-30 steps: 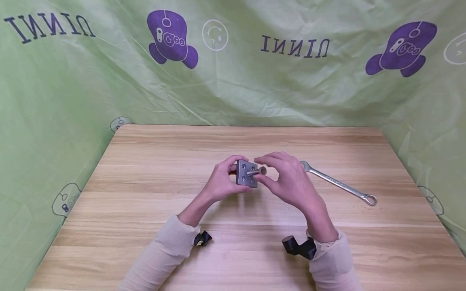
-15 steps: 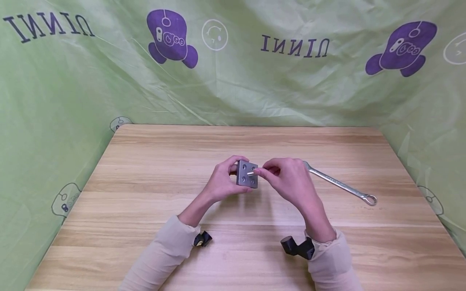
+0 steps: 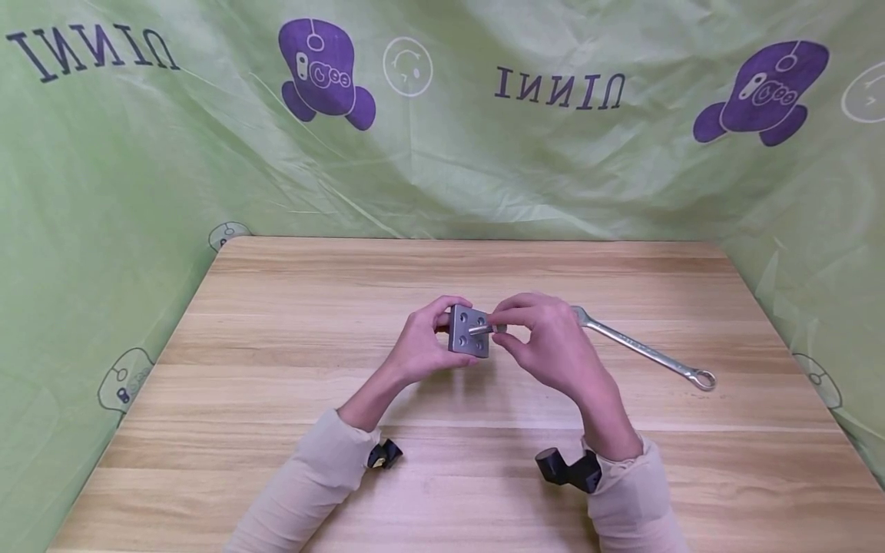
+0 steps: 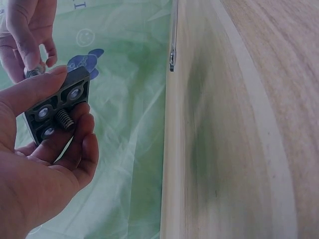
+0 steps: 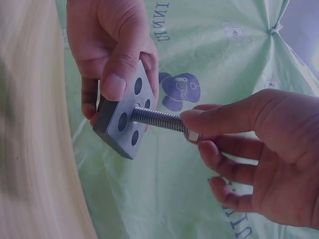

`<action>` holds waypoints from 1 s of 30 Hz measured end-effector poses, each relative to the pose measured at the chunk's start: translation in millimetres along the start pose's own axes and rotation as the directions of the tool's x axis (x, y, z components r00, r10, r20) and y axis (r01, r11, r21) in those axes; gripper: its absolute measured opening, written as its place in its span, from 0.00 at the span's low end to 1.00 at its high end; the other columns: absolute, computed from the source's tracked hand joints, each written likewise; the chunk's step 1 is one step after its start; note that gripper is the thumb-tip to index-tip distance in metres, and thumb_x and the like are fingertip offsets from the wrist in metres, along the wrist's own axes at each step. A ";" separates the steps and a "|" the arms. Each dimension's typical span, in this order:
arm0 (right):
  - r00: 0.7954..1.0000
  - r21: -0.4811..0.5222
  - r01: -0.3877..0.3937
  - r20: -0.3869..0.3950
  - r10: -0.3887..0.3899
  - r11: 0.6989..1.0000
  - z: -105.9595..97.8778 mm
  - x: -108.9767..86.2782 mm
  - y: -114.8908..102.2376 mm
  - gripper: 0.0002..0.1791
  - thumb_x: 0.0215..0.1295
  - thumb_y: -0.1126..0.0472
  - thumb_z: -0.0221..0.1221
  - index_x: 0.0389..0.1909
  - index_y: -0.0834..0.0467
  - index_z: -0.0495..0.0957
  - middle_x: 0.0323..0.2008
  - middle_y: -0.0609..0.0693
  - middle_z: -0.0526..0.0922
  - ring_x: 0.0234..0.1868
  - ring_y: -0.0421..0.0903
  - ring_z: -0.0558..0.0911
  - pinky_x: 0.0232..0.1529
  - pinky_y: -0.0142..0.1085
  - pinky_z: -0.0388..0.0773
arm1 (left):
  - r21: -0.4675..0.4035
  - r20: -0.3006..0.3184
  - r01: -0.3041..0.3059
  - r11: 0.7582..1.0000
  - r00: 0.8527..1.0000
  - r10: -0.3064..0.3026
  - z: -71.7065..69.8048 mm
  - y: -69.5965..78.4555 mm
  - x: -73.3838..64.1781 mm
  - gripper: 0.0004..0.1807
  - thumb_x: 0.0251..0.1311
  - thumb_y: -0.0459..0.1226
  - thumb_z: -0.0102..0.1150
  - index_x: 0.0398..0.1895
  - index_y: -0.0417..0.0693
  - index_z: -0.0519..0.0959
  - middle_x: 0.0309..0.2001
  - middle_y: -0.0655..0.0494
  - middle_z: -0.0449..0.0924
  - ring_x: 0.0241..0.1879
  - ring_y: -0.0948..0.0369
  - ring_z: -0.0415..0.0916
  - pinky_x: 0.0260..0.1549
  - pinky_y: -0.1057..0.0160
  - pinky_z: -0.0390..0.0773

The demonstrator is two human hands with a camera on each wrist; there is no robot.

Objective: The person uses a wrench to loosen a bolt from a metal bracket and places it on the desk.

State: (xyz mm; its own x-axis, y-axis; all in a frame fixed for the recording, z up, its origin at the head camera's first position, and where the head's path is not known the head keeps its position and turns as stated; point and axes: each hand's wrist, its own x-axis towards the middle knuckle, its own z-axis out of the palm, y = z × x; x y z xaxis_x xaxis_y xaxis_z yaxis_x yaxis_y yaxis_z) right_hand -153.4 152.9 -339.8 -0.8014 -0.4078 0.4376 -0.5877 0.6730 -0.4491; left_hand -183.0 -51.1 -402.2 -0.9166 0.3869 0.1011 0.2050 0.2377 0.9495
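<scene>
My left hand [image 3: 425, 342] grips a small grey metal plate [image 3: 469, 342] by its edges above the table, its face turned to the right. Round holes sit near the plate's corners. A threaded hex bolt [image 5: 159, 119] stands through the plate's middle, most of its length out on the right side. In the left wrist view, the bolt's threaded end [image 4: 65, 119] pokes out of the ribbed back, between metal-lined holes. My right hand [image 3: 553, 338] pinches the bolt at its hex head [image 5: 193, 135] between thumb and index finger, the other fingers loosely bent below.
A combination wrench [image 3: 643, 349] lies slanted on the wooden table [image 3: 276, 292], right of my right hand. Green printed cloth [image 3: 442, 169] hangs behind the table and along both sides. Black camera mounts [image 3: 570, 470] sit at both sleeve cuffs.
My right fingers, spread around the bolt head at first, closed over it and turned. Now they have shifted back a little, and part of the head shows again. The left hand and plate hold still.
</scene>
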 end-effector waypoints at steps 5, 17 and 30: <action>0.991 -0.035 0.132 -0.030 -0.133 0.991 1.2 0.4 2.2 0.12 0.45 0.76 0.72 0.29 0.58 0.90 0.34 0.49 0.90 0.40 0.47 0.84 0.45 0.46 0.79 | 0.006 -0.003 0.003 1.000 1.000 -0.003 -0.3 0.2 -0.1 0.41 0.37 0.26 0.79 0.61 0.40 0.73 0.46 0.40 0.88 0.43 0.55 0.86 0.51 0.53 0.76; 0.999 -0.040 0.029 -0.038 -0.031 0.999 0.1 -0.1 4.5 0.16 0.53 0.56 0.74 0.41 0.59 0.87 0.39 0.52 0.89 0.42 0.49 0.85 0.42 0.43 0.80 | 0.003 -0.001 0.002 1.000 1.000 -0.002 -0.4 -1.4 0.0 0.41 0.38 0.26 0.78 0.61 0.41 0.73 0.47 0.39 0.87 0.45 0.52 0.86 0.52 0.53 0.77; 0.983 -0.071 -0.155 0.089 0.161 0.985 -3.2 1.1 0.7 0.08 0.60 0.54 0.70 0.33 0.55 0.88 0.24 0.45 0.86 0.25 0.38 0.79 0.29 0.31 0.72 | 0.016 -0.003 0.000 1.000 1.000 0.000 0.1 0.2 -0.8 0.41 0.37 0.25 0.78 0.61 0.41 0.73 0.47 0.39 0.87 0.46 0.52 0.87 0.53 0.54 0.77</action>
State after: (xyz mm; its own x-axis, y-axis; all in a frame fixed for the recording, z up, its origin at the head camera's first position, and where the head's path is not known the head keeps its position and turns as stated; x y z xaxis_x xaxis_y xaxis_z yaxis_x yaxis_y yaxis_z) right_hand -154.4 154.9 -337.1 -0.8922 -0.3474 0.2886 -0.4471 0.7702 -0.4549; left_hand -182.2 -51.2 -402.2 -0.9176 0.3842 0.1025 0.2109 0.2519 0.9445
